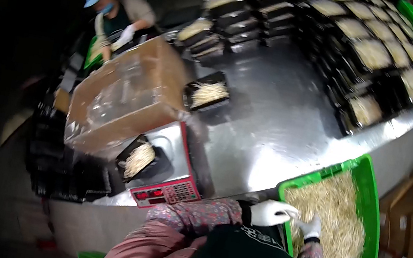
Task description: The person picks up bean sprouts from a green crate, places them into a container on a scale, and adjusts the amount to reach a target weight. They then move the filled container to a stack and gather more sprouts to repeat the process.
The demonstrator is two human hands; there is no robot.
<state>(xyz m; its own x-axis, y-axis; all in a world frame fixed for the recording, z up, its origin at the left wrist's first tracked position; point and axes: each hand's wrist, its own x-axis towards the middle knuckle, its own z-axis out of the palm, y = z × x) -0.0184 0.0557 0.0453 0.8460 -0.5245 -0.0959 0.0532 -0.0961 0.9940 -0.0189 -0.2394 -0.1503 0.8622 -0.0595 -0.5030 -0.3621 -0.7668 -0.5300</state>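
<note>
A green crate (373, 236) full of loose pale strands (336, 224) stands at the lower right. My left hand (273, 213), white-gloved, is over the crate's left rim, its fingers bent toward my other hand. My right hand (311, 226), also gloved, reaches to the strands at the crate's left side; its fingertips are too small to make out. On a red-edged scale (166, 191) to the left rests a black tray (127, 153) with pale strands. Another black tray (193, 99) of strands sits on the metal table (273, 124).
Stacked filled trays (374, 53) cover the table's back and right. A cardboard box (171, 76) with clear plastic stands behind the scale. A person (121, 17) in a blue cap works at the upper left. Flattened cartons (411, 220) lean at the right.
</note>
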